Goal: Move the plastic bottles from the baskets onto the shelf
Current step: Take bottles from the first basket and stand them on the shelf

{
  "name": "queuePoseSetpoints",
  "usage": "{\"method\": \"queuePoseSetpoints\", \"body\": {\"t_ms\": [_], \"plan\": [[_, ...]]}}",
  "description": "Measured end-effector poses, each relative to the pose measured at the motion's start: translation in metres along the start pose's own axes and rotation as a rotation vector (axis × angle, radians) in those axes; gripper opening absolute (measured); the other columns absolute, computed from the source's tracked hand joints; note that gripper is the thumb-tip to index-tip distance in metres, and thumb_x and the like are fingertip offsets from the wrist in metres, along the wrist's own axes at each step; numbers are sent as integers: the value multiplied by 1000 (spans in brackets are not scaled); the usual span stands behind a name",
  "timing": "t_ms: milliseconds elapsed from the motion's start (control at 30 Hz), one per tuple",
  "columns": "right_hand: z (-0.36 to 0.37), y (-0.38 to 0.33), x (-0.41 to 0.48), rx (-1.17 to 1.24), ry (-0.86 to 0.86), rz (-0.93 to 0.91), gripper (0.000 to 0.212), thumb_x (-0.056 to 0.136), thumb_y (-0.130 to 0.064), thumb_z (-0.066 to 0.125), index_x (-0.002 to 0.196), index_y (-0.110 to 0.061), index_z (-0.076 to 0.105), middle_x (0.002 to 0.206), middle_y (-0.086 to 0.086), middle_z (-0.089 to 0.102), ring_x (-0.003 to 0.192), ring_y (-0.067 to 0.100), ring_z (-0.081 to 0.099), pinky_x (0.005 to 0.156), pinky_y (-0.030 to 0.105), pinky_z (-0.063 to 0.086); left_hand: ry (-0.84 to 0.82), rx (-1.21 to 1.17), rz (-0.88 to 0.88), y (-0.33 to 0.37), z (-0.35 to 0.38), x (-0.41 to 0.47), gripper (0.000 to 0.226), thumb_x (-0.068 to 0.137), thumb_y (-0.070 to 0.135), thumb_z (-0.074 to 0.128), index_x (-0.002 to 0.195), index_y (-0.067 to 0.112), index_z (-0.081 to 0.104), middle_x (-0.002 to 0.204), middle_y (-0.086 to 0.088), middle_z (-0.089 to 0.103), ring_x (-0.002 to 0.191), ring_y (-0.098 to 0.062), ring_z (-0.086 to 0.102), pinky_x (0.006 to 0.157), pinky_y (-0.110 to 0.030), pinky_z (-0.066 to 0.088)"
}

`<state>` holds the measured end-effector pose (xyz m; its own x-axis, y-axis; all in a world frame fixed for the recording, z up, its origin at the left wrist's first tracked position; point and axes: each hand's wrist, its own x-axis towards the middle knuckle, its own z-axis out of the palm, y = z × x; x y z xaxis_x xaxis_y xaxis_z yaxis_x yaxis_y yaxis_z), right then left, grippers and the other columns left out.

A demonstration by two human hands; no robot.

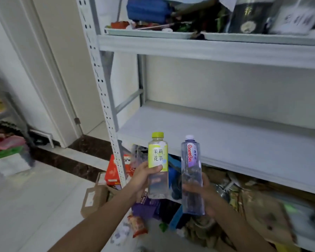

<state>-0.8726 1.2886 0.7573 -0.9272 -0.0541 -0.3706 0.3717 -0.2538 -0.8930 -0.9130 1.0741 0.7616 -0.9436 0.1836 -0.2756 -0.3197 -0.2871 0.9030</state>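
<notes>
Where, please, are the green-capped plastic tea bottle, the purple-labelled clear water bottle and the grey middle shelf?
Green-capped plastic tea bottle [157, 157]: head view, yellow-green label.
Purple-labelled clear water bottle [192, 155]: head view, label.
Grey middle shelf [225, 135]: head view, bare board.

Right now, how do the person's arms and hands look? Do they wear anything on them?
Both are bare. The left hand and left forearm carry no glove, sleeve, watch or bracelet, and the same holds for the right hand and right forearm. Some fingers are hidden, so I cannot tell about rings.
</notes>
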Motion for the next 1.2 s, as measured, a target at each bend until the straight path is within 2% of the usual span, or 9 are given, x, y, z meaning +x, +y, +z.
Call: {"method": "queuePoseSetpoints", "body": {"t_ms": [133, 267, 400, 533, 600, 833, 1000, 1100, 1200], "plan": [[15, -25, 30, 45, 25, -65, 87, 46, -1, 82, 125, -12, 47, 106, 16, 65, 85, 29, 66, 60, 35, 56, -42, 35, 12, 29, -12, 47, 54, 70, 11, 72, 122, 4, 58, 111, -11, 71, 105, -30, 65, 94, -47, 50], [48, -50, 71, 48, 42, -123, 103, 23, -11, 95, 116, -18, 51, 99, 9, 68, 83, 26, 68, 61, 36, 56, -46, 54, 41, 65, -38, 88, 51, 73, 2, 72, 121, 3, 56, 109, -11, 71, 92, -22, 70, 72, -31, 55], [84, -70, 125, -40, 81, -207, 70, 61, 7, 82, 119, -20, 52, 105, 8, 68, 94, 30, 66, 74, 41, 58, -23, 56, 81, 95, -69, 130, 50, 74, -10, 69, 120, 0, 54, 111, -16, 68, 82, -16, 71, 61, -22, 54], [112, -83, 174, -36, 86, -322, 57, 66, 21, 71, 109, -13, 57, 100, 12, 67, 95, 29, 63, 78, 41, 56, -31, 88, 124, 117, -94, 168, 76, 55, -5, 83, 125, -2, 52, 117, -17, 67, 106, -30, 64, 88, -38, 53], [123, -88, 194, -39, 105, -367, 61, 59, 16, 74, 109, -14, 55, 104, 14, 66, 95, 29, 62, 80, 44, 54, -11, 114, 149, 122, -101, 188, 68, 61, -12, 77, 124, -3, 52, 118, -17, 66, 108, -30, 62, 96, -40, 48], [127, -76, 247, -129, 132, -406, 70, 56, 8, 74, 117, -12, 47, 104, 10, 60, 90, 25, 59, 61, 27, 54, -57, 195, 195, 123, -121, 233, 59, 66, -9, 77, 119, 7, 57, 110, -9, 67, 105, -25, 61, 78, -26, 53], [114, -70, 270, -294, 127, -314, 69, 61, -2, 82, 116, -11, 43, 98, 19, 56, 82, 32, 58, 60, 40, 52, -152, 358, 167, 130, -132, 251, 62, 65, 7, 83, 121, 12, 57, 115, -5, 68, 112, -22, 61, 91, -35, 52], [107, -68, 274, -368, 130, -318, 63, 67, 10, 78, 114, -8, 40, 94, 19, 55, 77, 32, 57, 53, 39, 51, -161, 454, 156, 127, -134, 256, 66, 64, 12, 85, 123, 13, 56, 119, -3, 67, 113, -19, 62, 93, -34, 52], [105, -66, 273, -363, 146, -321, 74, 63, 15, 79, 112, -25, 39, 116, 12, 56, 103, 28, 60, 75, 44, 58, -108, 593, 157, 107, -137, 255, 68, 68, 1, 83, 127, 8, 51, 123, -7, 62, 116, -24, 57, 96, -38, 51]]}}
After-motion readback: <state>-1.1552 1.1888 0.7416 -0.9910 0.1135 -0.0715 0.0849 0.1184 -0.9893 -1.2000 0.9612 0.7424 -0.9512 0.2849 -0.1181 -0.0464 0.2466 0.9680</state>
